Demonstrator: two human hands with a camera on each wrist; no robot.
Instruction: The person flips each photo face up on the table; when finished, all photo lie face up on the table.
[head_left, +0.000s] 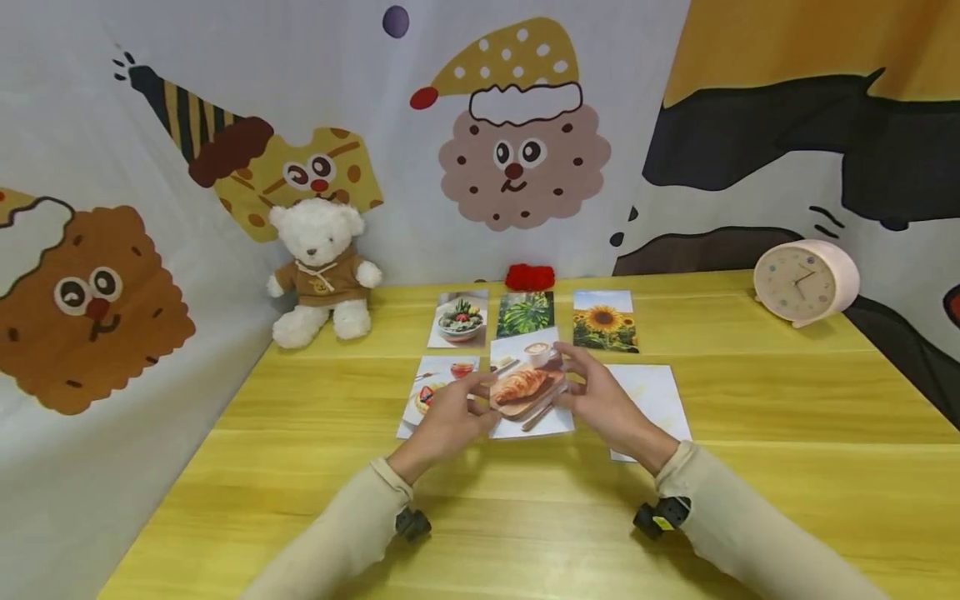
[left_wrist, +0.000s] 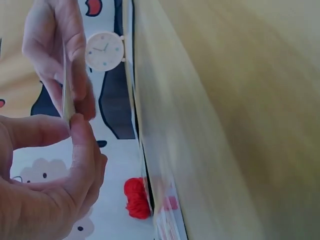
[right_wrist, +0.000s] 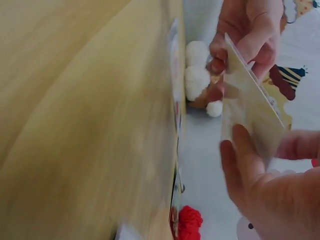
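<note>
Both hands hold a picture card (head_left: 525,387) printed with a croissant and a coffee cup, raised over the table. My left hand (head_left: 453,408) pinches its left edge between thumb and fingers, and my right hand (head_left: 607,404) pinches the right edge. In the left wrist view the card (left_wrist: 66,92) appears edge-on; in the right wrist view its pale back (right_wrist: 247,107) shows. Beneath it lies a green-leaf card (head_left: 525,310), partly covered in the head view. A dessert card (head_left: 415,412) lies beside the left hand, and a whitish card (head_left: 660,392) is partly hidden by the right.
A salad-bowl card (head_left: 459,321) and a sunflower card (head_left: 604,321) lie in the back row. Red yarn (head_left: 529,277) sits behind them. A white teddy bear (head_left: 318,267) is at the back left, a pink clock (head_left: 806,282) at the back right, before a printed curtain (head_left: 405,200).
</note>
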